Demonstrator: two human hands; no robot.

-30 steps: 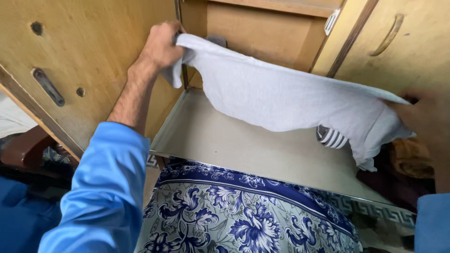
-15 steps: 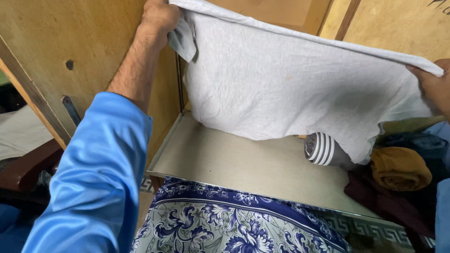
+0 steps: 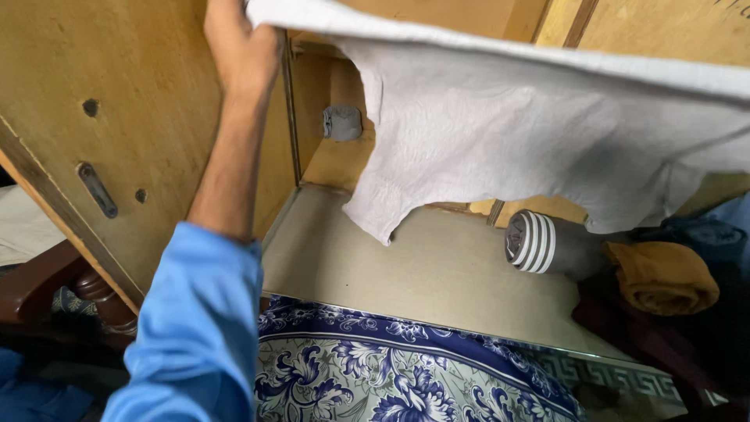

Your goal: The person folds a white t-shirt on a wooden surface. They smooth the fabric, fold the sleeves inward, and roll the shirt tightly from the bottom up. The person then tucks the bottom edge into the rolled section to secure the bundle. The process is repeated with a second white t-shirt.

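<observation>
- While the left hand [image 3: 241,48] is clenching one top corner of the pale grey cotton garment [image 3: 516,148], that cloth is hanging spread across the open wooden wardrobe [image 3: 141,117].
- Its other end is running off the right edge, so the right hand is out of view.
- Beneath its hem, a rolled grey-and-white striped cloth [image 3: 533,242] is lying on the flat grey shelf [image 3: 422,273], just beside a folded mustard-brown garment [image 3: 664,277].
- Deeper inside, what is probably a small grey bundle [image 3: 342,123] is sitting.

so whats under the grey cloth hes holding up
Under the grey cloth lie the bare shelf, a striped roll and a small grey bundle. The cloth hides the roll's far end.
</observation>
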